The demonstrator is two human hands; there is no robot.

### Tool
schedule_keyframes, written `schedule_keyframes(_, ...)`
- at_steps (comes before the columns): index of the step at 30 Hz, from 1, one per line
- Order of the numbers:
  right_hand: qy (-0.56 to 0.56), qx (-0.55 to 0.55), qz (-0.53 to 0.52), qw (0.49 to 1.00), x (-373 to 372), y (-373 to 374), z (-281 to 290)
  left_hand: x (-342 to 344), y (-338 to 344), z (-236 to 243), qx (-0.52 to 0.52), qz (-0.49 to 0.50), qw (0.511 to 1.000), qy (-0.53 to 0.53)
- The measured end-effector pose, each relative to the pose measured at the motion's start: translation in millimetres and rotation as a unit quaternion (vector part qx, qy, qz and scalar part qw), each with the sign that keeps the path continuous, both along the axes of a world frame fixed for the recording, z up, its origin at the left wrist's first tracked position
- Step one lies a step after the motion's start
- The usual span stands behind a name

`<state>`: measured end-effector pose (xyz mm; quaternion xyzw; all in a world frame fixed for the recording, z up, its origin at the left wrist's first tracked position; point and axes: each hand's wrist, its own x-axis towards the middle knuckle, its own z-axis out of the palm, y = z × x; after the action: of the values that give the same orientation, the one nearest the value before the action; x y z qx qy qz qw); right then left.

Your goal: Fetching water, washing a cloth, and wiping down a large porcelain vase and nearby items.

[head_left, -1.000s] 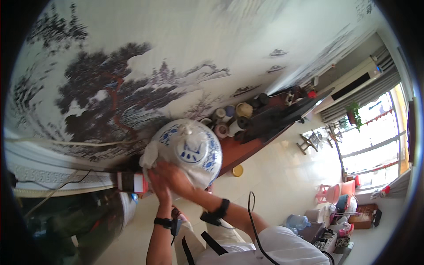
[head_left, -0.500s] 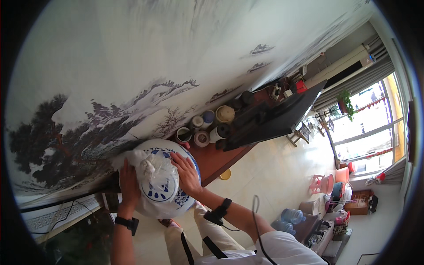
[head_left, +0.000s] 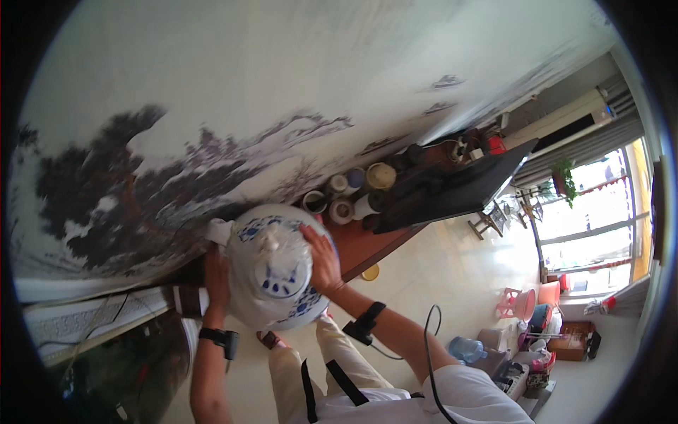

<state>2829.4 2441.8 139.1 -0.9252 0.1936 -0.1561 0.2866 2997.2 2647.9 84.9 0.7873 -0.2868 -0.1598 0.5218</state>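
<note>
A large round white porcelain jar (head_left: 244,293) with blue patterns stands in front of me, with a knobbed lid (head_left: 281,272) on top. Clear, crumpled plastic seems to lie over the knob. My right hand (head_left: 323,261) rests flat on the jar's right side, fingers spread. At the left side, my left hand (head_left: 217,279) is against the jar with a white cloth (head_left: 220,230) at its fingertips; part of the cloth is hidden. Both wrists wear black bands.
Several cups and canisters (head_left: 342,210) stand on a reddish-brown cabinet (head_left: 367,251) behind a dark television (head_left: 459,187). A wall with a painted landscape rises beyond. A yellow bowl (head_left: 371,272) is on the floor. At lower left is a glass-fronted unit (head_left: 120,367) with cables.
The view has shifted, so the scene sits further right. My left hand and the white cloth have moved off the lid's edge toward the jar's far left side. My right hand stays on the jar.
</note>
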Motion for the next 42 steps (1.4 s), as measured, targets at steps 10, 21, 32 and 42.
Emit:
schedule_keyframes(10,-0.023,-0.068,-0.018,0.997,-5,1,-28,-192,34,27,0.114,0.031,0.985,-0.126)
schedule_keyframes(21,-0.007,0.173,-0.006,0.985,-21,-13,-113,-16,69,-99,-0.101,0.183,0.975,0.082)
schedule_keyframes(32,0.048,0.082,-0.044,0.995,-59,-58,-134,-180,36,-85,-0.511,0.311,0.459,0.657)
schedule_keyframes(42,0.112,0.003,-0.104,0.988,-53,-56,-110,-51,23,35,0.037,0.074,0.985,-0.152)
